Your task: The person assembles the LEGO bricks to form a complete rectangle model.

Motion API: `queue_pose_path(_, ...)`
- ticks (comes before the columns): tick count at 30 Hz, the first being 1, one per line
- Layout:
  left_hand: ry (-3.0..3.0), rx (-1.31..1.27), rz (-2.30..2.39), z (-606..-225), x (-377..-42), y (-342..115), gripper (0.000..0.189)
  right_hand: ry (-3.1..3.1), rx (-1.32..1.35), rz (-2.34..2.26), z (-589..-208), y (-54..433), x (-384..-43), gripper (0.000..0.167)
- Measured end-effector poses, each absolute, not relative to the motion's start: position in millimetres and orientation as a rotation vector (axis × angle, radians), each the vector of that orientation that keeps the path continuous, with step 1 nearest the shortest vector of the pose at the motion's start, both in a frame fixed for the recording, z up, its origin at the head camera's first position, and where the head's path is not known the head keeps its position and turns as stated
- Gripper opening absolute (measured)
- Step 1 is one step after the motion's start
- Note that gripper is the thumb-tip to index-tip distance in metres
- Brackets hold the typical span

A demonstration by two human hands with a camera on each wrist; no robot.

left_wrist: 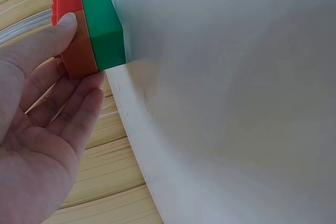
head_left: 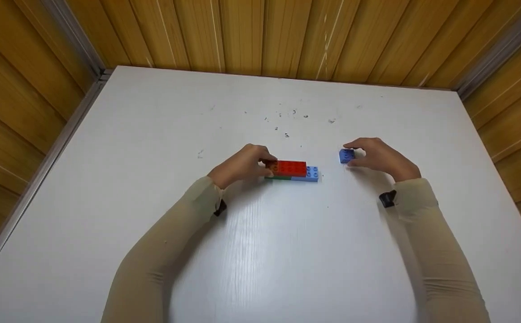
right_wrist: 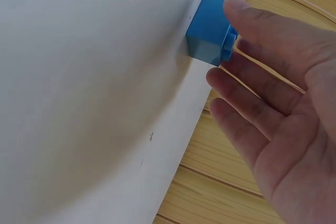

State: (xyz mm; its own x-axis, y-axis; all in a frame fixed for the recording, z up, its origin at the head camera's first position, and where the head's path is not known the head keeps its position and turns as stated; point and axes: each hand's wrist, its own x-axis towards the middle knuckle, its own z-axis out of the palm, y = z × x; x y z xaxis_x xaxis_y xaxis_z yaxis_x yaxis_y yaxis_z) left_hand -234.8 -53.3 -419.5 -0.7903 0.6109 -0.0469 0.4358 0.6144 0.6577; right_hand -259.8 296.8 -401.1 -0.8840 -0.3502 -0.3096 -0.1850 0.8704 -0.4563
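A low stack of toy building bricks lies on the white table. On its upper layer a red brick (head_left: 292, 168) sits beside an orange brick (left_wrist: 83, 51); below them are a green brick (left_wrist: 106, 30) and a light blue brick (head_left: 313, 173), whose studs show at the right end. My left hand (head_left: 241, 165) pinches the orange brick at the stack's left end between thumb and fingers. To the right, apart from the stack, a small blue brick (right_wrist: 210, 22) stands on the table with its studs up. My right hand (head_left: 380, 157) holds it between thumb and fingers.
The white table (head_left: 260, 251) runs out to wood-patterned panels (head_left: 282, 38) at the back and sides. Dark scuff marks (head_left: 286, 135) dot its surface beyond the bricks. Each wrist wears a black device (head_left: 387, 198) over a beige sleeve.
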Motion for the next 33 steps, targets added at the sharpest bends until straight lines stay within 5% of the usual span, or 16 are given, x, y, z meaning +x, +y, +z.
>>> queue_pose_path(33, 2.562, 0.838, 0.973, -420.1, -235.8, -53.8, 0.037, 2.691, -0.517, -0.636, -407.8, 298.2, -258.1, 0.048)
